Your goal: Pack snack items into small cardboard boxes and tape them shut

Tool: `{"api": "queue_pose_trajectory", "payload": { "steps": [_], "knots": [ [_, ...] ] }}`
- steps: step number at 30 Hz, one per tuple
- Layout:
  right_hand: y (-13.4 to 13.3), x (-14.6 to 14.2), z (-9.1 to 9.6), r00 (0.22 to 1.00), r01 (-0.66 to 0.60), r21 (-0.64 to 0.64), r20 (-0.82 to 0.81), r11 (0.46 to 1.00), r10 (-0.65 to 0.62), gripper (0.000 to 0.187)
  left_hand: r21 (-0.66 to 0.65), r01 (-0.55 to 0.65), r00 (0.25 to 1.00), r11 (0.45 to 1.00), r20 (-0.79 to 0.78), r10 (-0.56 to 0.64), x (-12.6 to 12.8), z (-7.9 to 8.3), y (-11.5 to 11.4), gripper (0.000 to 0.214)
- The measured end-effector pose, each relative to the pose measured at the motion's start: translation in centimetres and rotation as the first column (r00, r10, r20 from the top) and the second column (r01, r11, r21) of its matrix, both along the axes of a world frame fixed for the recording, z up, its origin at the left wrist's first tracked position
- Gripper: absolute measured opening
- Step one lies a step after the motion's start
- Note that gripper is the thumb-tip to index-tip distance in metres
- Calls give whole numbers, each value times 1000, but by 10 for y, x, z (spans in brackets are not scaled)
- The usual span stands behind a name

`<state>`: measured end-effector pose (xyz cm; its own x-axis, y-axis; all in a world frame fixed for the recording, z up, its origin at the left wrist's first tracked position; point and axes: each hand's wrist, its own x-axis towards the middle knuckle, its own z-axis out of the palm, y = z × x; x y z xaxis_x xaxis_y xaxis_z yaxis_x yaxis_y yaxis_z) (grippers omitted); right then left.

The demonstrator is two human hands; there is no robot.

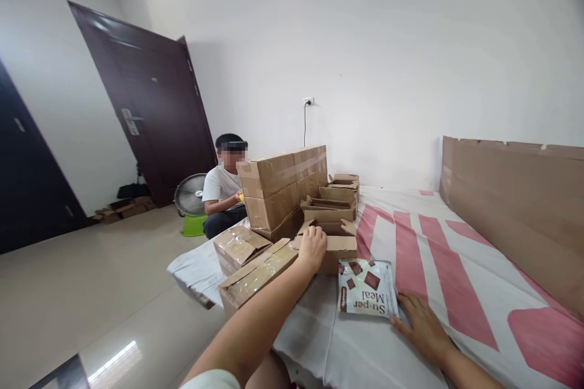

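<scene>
My left hand [314,247] reaches to the near open cardboard box [338,245], its fingers bent over the box's left edge, fingertips partly hidden. A white and brown pouch [367,289] printed with brown squares and "Su-per Meal" lies flat in front of that box, its lettering upside down to me. At the pouch's right edge rests my right hand [422,323], thumb and fingers apart and touching the edge. More open boxes [336,199] stand in a row behind the near one. What is inside the boxes cannot be made out.
Taped cartons [283,188] are stacked left of the open boxes, with taped boxes [258,270] nearer me. A person [223,188] crouches beyond the table by a fan [191,194]. A red and white cloth [410,243] covers the table; a cardboard panel [511,206] stands right.
</scene>
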<state>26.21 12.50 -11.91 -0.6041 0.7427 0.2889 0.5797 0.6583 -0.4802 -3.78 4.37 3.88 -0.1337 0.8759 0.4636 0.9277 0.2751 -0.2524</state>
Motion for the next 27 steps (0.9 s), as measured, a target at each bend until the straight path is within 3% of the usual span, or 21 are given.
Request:
{"api": "queue_pose_trajectory", "payload": {
  "steps": [4,8,10,13,15,17,20,23,27],
  "knots": [
    [-3,1,2,1000,8,-10,19,1000,-8,61,121,-56,998,991,45,51,2,0,-1,54],
    [1,-1,1,999,11,-37,-45,999,-12,62,173,24,997,985,74,-38,26,-5,-21,56],
    [7,-7,2,992,13,-101,-121,995,-25,66,166,106,989,980,80,-121,48,-20,-38,50],
    [13,-25,6,956,-64,-294,-292,954,-26,74,93,246,956,965,143,-258,86,-57,-62,37],
    [12,-39,8,934,-121,-382,-357,916,-26,73,12,293,865,956,422,-270,104,-83,-72,49],
    [6,-53,9,925,-107,-397,-375,912,-55,67,-56,245,768,968,621,-158,111,-102,-74,64],
    [-4,-71,7,889,12,-310,-433,951,-152,62,-46,143,677,989,734,-64,107,-113,-68,68],
    [-9,-91,7,848,90,-190,-501,978,-175,56,28,70,671,997,738,-67,97,-112,-56,70],
    [-7,-126,2,839,50,-117,-534,992,-105,36,65,-82,650,994,760,4,86,-115,-41,73]
  ]
}}
